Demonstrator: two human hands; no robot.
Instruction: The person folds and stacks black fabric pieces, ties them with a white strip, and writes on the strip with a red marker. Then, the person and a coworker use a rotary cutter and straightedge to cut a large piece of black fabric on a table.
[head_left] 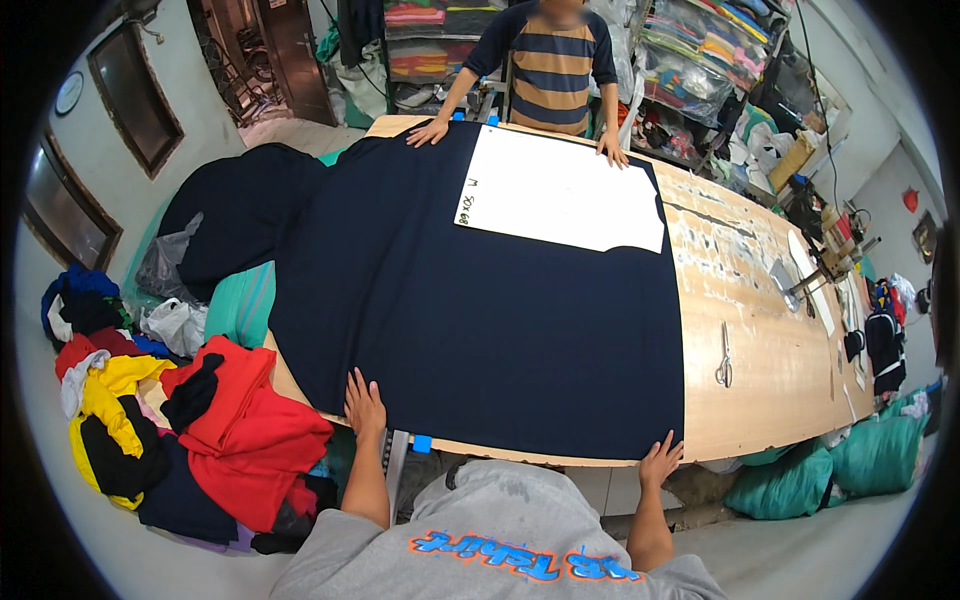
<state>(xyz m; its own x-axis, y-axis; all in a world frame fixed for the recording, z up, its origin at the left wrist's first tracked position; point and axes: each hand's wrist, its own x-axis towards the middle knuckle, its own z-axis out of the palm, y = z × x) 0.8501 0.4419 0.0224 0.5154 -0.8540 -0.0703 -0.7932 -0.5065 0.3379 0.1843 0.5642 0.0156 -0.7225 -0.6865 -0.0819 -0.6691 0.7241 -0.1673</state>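
A wide sheet of dark navy fabric lies spread across the wooden table. My left hand rests on it at the near left edge, fingers stretched out and apart. At the near right corner of the cloth my right hand lies with its fingers spread over the edge. A white pattern sheet with handwritten marks and a cut-in curve lies on the far side of the fabric. Across the table, a person in a striped shirt has one hand on the fabric and the other by the pattern's far edge.
Metal scissors lie on the table right of the fabric. Further right stands a cutting machine on the tabletop. Heaped red cloth and other garments are at the left. Stuffed green sacks lie below the table's right end.
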